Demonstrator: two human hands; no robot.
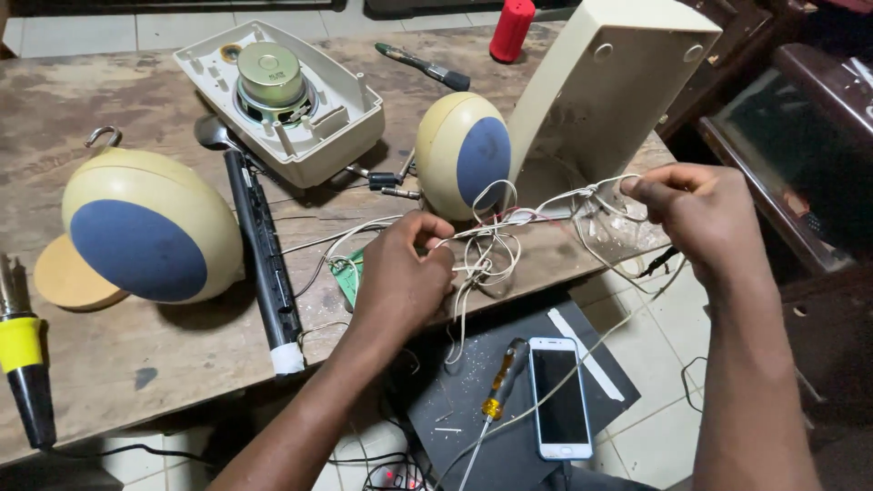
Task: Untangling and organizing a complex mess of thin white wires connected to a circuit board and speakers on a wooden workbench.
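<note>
A tangle of thin cream wires, looped and knotted, hangs over the worn wooden table's front edge. The left hand pinches it at nine o'clock, the right hand at three o'clock. At twelve o'clock sits an egg-shaped cream plastic speaker with blue cloth.

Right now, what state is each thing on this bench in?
Tangled white wires: knotted, stretched between both hands.
Left hand: pinching the wires.
Right hand: pinching the wires.
Cream speaker housing with bare driver: opened, lying face down.
White smartphone: screen dark.
Large cream oval speaker with blue grille: closed, intact.
</note>
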